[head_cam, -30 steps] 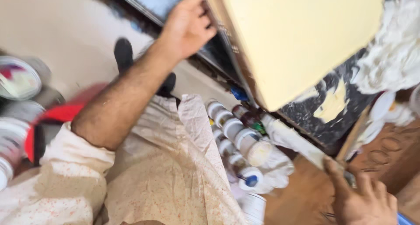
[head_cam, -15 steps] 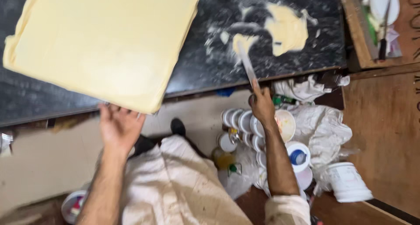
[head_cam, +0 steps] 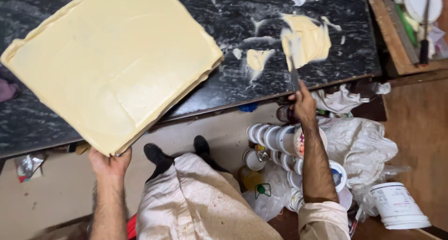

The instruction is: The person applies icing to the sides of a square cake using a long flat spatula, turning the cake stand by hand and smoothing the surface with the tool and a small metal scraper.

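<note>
The palette knife's blade tip blurs into the cream paste on the black marble table, its handle hidden inside the fisted right hand, while the left hand pinches the yellow board's lower corner (fingers tucked underneath).

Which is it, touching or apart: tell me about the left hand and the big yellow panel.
Touching. The head view shows the left hand gripping the yellow panel's lower corner, fingers wrapped over its edge with no gap.
</note>
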